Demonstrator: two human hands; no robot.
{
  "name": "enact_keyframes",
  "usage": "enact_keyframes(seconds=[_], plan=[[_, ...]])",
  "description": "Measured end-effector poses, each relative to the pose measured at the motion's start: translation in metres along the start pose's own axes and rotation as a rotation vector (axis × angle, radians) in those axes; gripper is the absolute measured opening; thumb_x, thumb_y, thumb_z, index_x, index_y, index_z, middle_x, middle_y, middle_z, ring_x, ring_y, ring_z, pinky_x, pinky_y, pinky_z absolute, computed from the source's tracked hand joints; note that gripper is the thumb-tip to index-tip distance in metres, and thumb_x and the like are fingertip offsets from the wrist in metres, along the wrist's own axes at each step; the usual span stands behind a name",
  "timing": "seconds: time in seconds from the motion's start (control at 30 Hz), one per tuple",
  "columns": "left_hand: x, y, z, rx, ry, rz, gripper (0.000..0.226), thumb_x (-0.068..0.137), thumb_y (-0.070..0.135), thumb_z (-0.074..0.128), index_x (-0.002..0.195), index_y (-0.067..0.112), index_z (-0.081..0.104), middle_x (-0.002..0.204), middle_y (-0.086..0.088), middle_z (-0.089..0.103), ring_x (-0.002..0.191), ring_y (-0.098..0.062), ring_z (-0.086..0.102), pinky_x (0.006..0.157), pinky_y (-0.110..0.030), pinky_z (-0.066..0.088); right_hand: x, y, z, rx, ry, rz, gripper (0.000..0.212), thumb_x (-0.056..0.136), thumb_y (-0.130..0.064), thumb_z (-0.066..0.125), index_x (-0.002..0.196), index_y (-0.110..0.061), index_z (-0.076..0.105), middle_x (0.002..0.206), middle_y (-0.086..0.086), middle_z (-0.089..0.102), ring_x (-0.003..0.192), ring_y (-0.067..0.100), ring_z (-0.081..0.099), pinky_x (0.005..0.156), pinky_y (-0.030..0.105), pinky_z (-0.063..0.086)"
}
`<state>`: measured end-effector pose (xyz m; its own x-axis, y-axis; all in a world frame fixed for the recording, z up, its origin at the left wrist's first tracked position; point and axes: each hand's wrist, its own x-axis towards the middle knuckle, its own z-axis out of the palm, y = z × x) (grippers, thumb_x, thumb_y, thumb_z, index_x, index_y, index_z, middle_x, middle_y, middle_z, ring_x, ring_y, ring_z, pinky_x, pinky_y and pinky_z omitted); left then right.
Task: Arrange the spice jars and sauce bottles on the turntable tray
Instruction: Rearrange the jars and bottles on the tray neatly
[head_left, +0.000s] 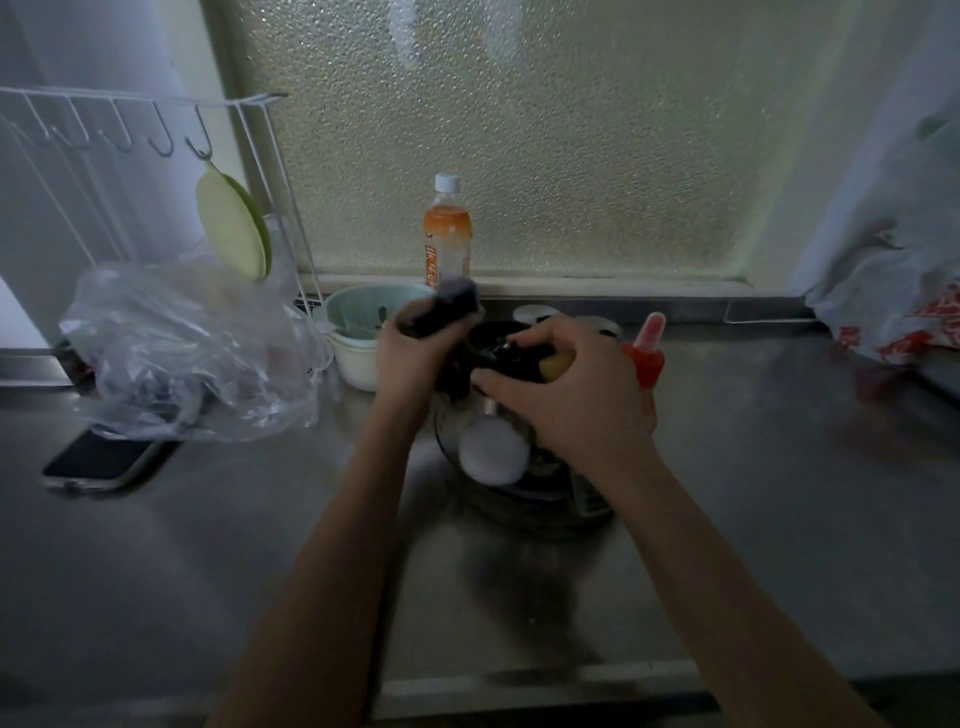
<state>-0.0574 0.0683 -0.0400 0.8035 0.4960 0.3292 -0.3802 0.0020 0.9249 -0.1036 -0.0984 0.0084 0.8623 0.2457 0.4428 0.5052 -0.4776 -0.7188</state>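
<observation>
Gripping a dark bottle (447, 317) by its upper body, my left hand (410, 358) holds it tilted over the turntable tray (524, 506), presumably to seat it among the others. My right hand (571, 395) rests curled over the dark containers on the tray, likely steadying them; I cannot tell what it grasps. The tray holds a white-lidded jar (493, 452) nearest me, a yellowish item under my fingers, and a red-capped squeeze bottle (647, 351) just beside my right hand.
</observation>
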Motion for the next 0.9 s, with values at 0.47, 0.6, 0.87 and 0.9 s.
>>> enact_keyframes(seconds=[0.47, 0.6, 0.87, 0.9], plan=[[-0.009, 0.013, -0.037, -0.038, 0.230, -0.050, 0.026, 0.069, 0.010, 0.079, 0.091, 0.017, 0.068, 0.089, -0.005, 0.072, 0.084, -0.017, 0.070, 0.072, -0.029, 0.057, 0.086, -0.049, 0.006, -0.218, -0.146, -0.039, 0.070, 0.057, -0.040, 0.084, 0.117, -0.021, 0.052, 0.095, -0.006, 0.053, 0.084, 0.022, 0.063, 0.074, 0.042, 0.056], [-0.010, 0.013, -0.035, 0.030, 0.264, -0.058, 0.028, 0.069, 0.011, 0.079, 0.094, 0.016, 0.066, 0.089, -0.004, 0.070, 0.085, -0.018, 0.069, 0.077, -0.033, 0.057, 0.102, -0.047, 0.017, -0.370, -0.333, 0.058, 0.061, 0.053, -0.036, 0.084, 0.107, -0.016, 0.065, 0.080, 0.005, 0.069, 0.060, 0.022, 0.066, 0.069, 0.042, 0.061], [-0.013, 0.014, -0.032, 0.130, 0.236, -0.032, 0.040, 0.067, 0.017, 0.080, 0.103, 0.007, 0.066, 0.094, -0.011, 0.072, 0.083, -0.021, 0.070, 0.067, -0.028, 0.057, 0.128, -0.055, 0.027, -0.648, -0.497, 0.116, 0.047, 0.061, -0.029, 0.082, 0.103, -0.014, 0.066, 0.076, 0.007, 0.073, 0.058, 0.020, 0.069, 0.071, 0.037, 0.059], [-0.014, 0.014, -0.032, 0.136, 0.228, -0.021, 0.037, 0.069, 0.014, 0.080, 0.102, 0.008, 0.066, 0.093, -0.010, 0.071, 0.084, -0.020, 0.069, 0.069, -0.028, 0.057, 0.131, -0.057, 0.026, -0.708, -0.528, 0.127, 0.044, 0.063, -0.029, 0.081, 0.101, -0.014, 0.066, 0.077, 0.006, 0.072, 0.061, 0.020, 0.069, 0.075, 0.038, 0.058]])
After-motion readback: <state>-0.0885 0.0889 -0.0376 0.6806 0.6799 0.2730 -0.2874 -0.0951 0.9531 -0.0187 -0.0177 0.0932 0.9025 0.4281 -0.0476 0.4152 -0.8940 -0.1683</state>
